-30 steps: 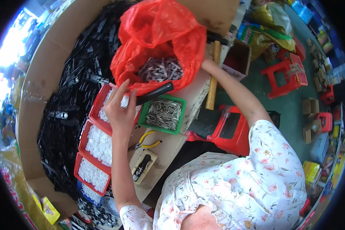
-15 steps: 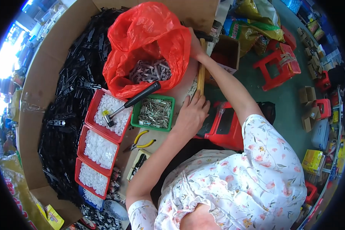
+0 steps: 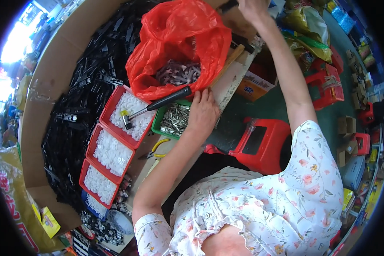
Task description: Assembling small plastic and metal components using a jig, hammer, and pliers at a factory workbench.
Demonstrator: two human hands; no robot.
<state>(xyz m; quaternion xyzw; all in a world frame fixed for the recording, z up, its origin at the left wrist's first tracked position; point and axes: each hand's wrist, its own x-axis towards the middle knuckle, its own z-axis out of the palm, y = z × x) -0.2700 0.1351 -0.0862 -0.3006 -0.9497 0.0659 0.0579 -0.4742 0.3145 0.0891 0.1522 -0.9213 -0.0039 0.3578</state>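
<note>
My left hand [image 3: 203, 112] lies flat on the workbench edge, fingers touching the right side of a green tray [image 3: 175, 120] of small metal parts. It holds nothing. A hammer [image 3: 158, 105] with a black handle rests across that tray and a red tray [image 3: 131, 115] of white parts. My right hand [image 3: 252, 7] reaches far up past the red plastic bag [image 3: 179, 40], which holds grey metal pieces. That hand is cut off by the picture's top edge, so its grip is hidden.
Two more red trays [image 3: 112, 152] of white parts line the bench. Yellow-handled pliers [image 3: 157, 148] lie below the green tray. A heap of black parts [image 3: 79, 106] fills a big cardboard box. A wooden stick [image 3: 228, 64] leans by the bag. A red stool [image 3: 260, 143] stands under me.
My left hand left the hammer on the trays and moved right to the bench edge. My right hand rose from behind the bag to the far top.
</note>
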